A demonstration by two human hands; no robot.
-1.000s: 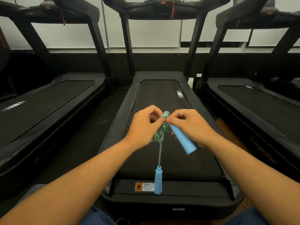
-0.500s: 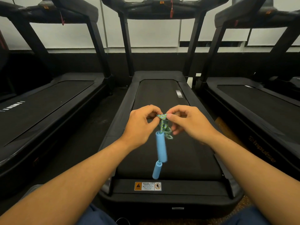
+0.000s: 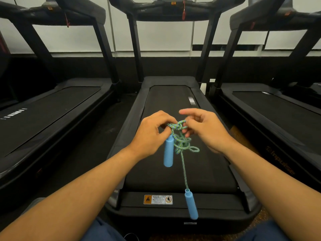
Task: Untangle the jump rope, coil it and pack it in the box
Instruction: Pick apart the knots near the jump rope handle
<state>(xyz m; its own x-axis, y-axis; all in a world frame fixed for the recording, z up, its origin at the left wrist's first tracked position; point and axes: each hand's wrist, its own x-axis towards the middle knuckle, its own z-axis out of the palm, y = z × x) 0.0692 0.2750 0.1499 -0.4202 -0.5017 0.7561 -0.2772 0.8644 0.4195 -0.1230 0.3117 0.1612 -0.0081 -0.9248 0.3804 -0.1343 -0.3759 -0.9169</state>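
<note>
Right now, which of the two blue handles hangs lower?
The handle on the long straight strand of rope, over the treadmill's rear edge. The other handle hangs just under the left hand, beside the tangle.

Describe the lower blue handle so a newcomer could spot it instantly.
Find the middle treadmill of the three and look at its near end, by the warning sticker. The lower handle, a light blue tube, dangles there on one straight strand of the green rope. The other handle hangs higher, right under the left hand.
</note>
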